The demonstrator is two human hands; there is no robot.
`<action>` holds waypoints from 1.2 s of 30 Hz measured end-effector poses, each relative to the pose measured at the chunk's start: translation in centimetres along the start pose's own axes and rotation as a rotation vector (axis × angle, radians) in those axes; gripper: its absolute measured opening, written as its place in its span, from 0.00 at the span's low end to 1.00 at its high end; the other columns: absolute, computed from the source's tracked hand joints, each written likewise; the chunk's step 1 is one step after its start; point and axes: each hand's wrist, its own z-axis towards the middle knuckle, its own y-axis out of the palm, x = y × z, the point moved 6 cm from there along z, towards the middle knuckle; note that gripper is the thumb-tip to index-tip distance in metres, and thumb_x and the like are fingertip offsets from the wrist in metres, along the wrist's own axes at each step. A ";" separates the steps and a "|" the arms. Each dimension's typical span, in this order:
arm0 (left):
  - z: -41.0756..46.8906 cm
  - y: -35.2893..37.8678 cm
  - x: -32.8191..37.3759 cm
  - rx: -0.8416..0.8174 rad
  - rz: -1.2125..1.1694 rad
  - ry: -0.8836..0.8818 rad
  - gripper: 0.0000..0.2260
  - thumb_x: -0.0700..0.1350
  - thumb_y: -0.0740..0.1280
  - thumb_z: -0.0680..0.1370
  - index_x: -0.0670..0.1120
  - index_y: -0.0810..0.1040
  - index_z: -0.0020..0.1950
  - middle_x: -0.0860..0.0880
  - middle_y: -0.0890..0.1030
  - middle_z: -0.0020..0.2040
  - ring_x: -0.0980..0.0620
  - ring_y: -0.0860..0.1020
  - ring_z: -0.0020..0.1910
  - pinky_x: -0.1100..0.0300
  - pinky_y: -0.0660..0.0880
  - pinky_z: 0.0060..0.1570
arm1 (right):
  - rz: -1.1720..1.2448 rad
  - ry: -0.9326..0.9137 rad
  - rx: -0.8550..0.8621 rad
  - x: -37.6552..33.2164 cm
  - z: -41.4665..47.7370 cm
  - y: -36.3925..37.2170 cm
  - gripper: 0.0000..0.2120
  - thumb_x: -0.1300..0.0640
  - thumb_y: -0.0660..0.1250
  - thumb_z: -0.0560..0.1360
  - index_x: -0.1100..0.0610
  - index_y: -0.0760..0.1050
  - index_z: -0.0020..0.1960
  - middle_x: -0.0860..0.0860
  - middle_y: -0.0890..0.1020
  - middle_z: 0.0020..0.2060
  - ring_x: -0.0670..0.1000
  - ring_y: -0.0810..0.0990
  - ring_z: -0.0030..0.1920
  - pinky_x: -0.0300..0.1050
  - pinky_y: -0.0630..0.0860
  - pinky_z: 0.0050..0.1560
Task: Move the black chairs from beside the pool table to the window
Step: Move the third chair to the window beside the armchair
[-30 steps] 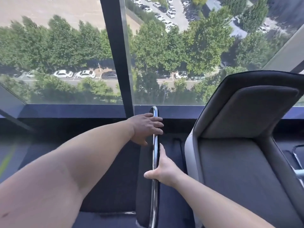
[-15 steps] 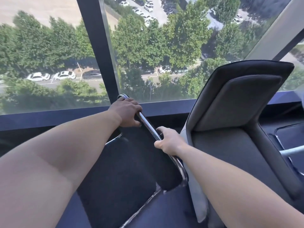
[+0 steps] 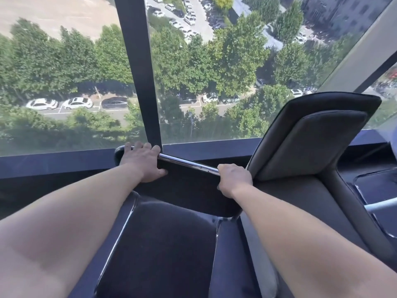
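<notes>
Floor-to-ceiling glass fills the upper view, and the window (image 3: 214,72) looks down on treetops and a street with parked cars (image 3: 77,103) far below. A dark vertical mullion (image 3: 137,67) splits the panes, meeting a dark sill (image 3: 64,162) along the bottom.

Right up against that sill stands the black chair (image 3: 163,246), its backrest toward the glass and its dark upholstered seat toward the camera. A chrome rail (image 3: 189,163) runs along the top edge of the backrest and down the seat's sides.

The left hand (image 3: 144,163) is wrapped over the left end of the backrest top, fingers curled over the rail toward the window and the thumb pressed on the dark front face. The right hand (image 3: 235,178) is closed in a fist around the rail at the right end of the backrest. Both bare forearms reach forward from the lower corners.

Just beside the black chair on the right, touching or nearly touching its backrest, sits a grey chair (image 3: 318,151) with a padded back tilted toward the window. Further right, part of a chrome frame (image 3: 380,203) shows at the edge.
</notes>
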 end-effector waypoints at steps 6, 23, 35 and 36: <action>0.4 -0.2 -0.7 0.035 0.012 0.015 0.35 0.70 0.65 0.70 0.53 0.63 0.71 0.47 0.69 0.71 0.42 0.65 0.71 0.39 0.58 0.71 | -0.094 -0.080 -0.015 0.0 2.7 -1.5 0.15 0.49 0.74 0.73 0.50 0.67 0.46 0.51 0.79 0.48 0.58 0.81 0.49 0.48 0.71 0.40; 1.3 0.6 0.0 0.041 -0.036 -0.165 0.37 0.67 0.65 0.70 0.49 0.58 0.70 0.44 0.67 0.65 0.40 0.65 0.67 0.32 0.59 0.66 | -0.197 -0.214 0.030 0.6 11.4 -5.0 0.14 0.47 0.76 0.72 0.48 0.70 0.47 0.49 0.76 0.45 0.53 0.74 0.43 0.47 0.69 0.40; 3.7 -1.1 1.6 -0.019 -0.003 -0.178 0.31 0.61 0.66 0.71 0.50 0.61 0.67 0.46 0.68 0.62 0.43 0.67 0.65 0.37 0.62 0.66 | -0.142 -0.252 0.038 3.2 13.2 -4.5 0.14 0.49 0.75 0.73 0.49 0.69 0.47 0.52 0.81 0.50 0.57 0.81 0.49 0.47 0.71 0.40; 3.6 -1.0 1.6 -0.028 -0.007 -0.187 0.31 0.61 0.66 0.71 0.50 0.61 0.67 0.46 0.68 0.63 0.43 0.67 0.66 0.37 0.61 0.67 | -0.137 -0.260 0.046 3.1 13.3 -4.5 0.14 0.49 0.75 0.73 0.49 0.69 0.47 0.52 0.82 0.50 0.57 0.81 0.49 0.47 0.71 0.40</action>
